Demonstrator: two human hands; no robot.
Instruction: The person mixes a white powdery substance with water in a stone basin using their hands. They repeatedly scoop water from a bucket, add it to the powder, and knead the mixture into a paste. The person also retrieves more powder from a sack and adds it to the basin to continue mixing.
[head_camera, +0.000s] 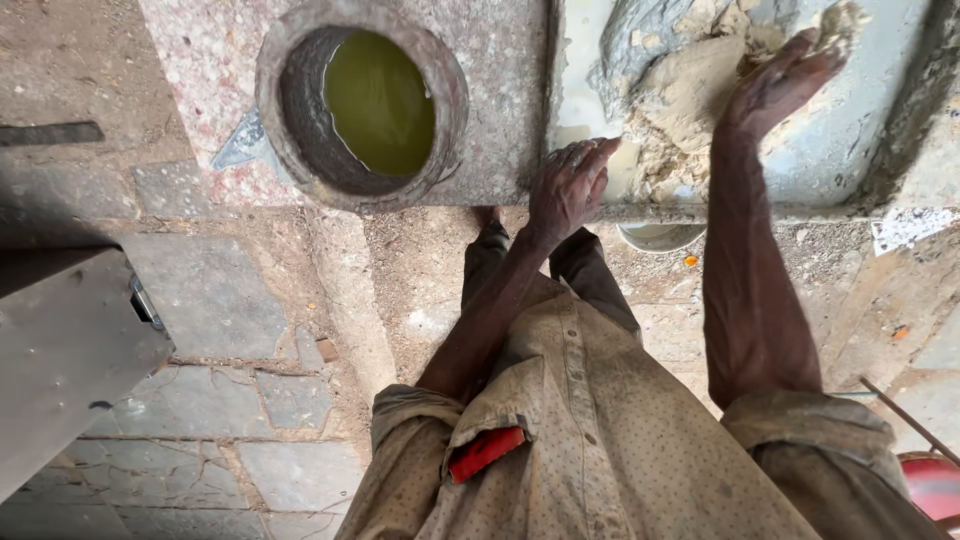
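A lump of wet grey-brown clay (690, 90) lies in a shallow grey trough (860, 130) on a stone slab. My right hand (778, 85) reaches over the clay, fingers stretched and pressed against its far side. My left hand (568, 185) rests flat on the near edge of the trough, fingers apart, beside the clay's left part. Both hands are smeared with clay and neither holds anything.
A round pot (362, 105) set in the speckled stone slab holds yellow-green liquid, left of the trough. A grey metal box (60, 350) stands at the left on the paved floor. A pale bowl (660, 236) sits under the slab's edge. A red object (935, 485) is at the lower right.
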